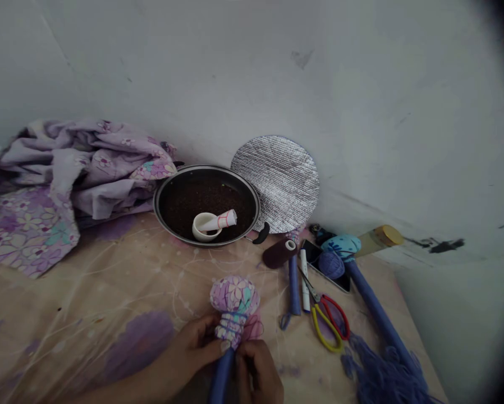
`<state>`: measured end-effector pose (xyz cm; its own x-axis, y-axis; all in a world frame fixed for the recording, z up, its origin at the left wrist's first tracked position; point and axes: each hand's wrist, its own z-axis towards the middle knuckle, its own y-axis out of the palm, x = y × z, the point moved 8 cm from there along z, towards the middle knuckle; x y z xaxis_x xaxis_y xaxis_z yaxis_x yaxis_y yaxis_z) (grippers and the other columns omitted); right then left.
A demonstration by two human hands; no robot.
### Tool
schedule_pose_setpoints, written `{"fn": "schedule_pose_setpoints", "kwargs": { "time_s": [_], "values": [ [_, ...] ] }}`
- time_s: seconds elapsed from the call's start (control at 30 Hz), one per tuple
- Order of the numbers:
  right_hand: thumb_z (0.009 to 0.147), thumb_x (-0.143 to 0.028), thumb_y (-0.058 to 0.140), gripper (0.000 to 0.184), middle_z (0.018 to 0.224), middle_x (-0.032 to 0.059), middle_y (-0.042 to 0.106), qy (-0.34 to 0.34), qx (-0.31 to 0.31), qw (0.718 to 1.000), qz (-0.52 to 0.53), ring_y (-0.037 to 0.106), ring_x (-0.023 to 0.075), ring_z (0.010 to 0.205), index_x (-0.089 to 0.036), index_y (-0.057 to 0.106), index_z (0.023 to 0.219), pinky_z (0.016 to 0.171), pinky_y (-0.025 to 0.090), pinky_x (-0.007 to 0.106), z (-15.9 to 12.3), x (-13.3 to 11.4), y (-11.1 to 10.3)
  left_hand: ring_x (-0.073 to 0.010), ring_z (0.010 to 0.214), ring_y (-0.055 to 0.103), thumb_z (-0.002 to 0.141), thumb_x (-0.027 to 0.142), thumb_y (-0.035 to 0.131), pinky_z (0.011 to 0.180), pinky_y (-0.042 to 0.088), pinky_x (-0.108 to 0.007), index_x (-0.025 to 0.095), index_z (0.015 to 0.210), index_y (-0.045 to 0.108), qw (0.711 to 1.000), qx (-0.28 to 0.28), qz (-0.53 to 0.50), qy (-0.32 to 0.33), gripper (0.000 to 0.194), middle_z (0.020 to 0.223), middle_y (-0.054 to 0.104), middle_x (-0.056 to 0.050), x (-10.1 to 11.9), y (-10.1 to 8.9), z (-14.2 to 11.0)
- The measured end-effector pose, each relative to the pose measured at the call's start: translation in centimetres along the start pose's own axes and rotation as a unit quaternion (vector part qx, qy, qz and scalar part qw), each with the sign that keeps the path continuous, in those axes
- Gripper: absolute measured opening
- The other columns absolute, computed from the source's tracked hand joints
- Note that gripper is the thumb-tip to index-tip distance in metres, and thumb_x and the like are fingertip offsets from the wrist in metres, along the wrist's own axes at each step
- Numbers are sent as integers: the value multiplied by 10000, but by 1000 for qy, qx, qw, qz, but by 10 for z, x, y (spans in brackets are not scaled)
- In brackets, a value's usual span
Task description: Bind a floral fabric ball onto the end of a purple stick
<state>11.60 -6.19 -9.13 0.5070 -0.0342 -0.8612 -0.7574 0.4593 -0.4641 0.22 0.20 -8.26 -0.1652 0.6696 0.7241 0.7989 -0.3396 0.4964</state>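
In the head view my left hand (195, 345) is closed around the neck of a cloth-headed stick (235, 294). Its round, padded head is wrapped in purple flowered fabric. Blue yarn (234, 317) winds around the gathered fabric below the head, and a blue handle (221, 376) runs down out of view. Close against the handle's right side, my right hand (261, 373) has its fingers curled and pinched together; what they hold is hidden. To the right lie scissors (328, 322) with one yellow and one red handle.
Behind stand a dark pan (210, 193) with a white cup (205, 234) inside and a silver foil disc (279, 182). Purple cloth (100, 163) lies left. At right are a thread cone (278, 254), a marker (305, 280), a blue-headed stick (372, 297) and loose yarn (390, 373).
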Motion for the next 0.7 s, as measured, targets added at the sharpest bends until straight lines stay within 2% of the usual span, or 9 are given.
{"fn": "schedule_pose_setpoints", "kwargs": {
  "time_s": [0.23,0.4,0.57,0.7],
  "values": [
    [886,-321,424,250,611,-11,499,8,-6,1000,19,503,141,561,-221,508,673,552,402,219,-1,6,2,-253,1041,573,698,314,707,963,381,-391,185,1019,646,1000,-18,8,12,351,1037,679,-52,1,1,2],
    [884,-326,430,243,621,-15,493,25,-24,999,35,492,137,564,-215,509,683,537,381,217,-3,10,4,-253,1031,574,705,293,700,960,384,-397,173,1005,653,1000,-23,16,12,326,1041,674,-56,3,2,2],
    [885,-314,427,231,626,-17,502,12,-25,998,55,492,134,558,-213,509,693,523,375,215,2,3,4,-252,1031,576,729,278,679,955,390,-384,181,1025,648,1000,-24,13,14,313,1022,683,-38,3,3,0],
    [871,-295,443,214,610,-16,520,15,-13,999,34,501,140,545,-218,520,686,512,381,217,5,-4,2,-250,1050,573,738,269,671,955,397,-360,191,1035,649,999,-26,12,24,308,1034,685,-25,6,4,-1]
  ]
}}
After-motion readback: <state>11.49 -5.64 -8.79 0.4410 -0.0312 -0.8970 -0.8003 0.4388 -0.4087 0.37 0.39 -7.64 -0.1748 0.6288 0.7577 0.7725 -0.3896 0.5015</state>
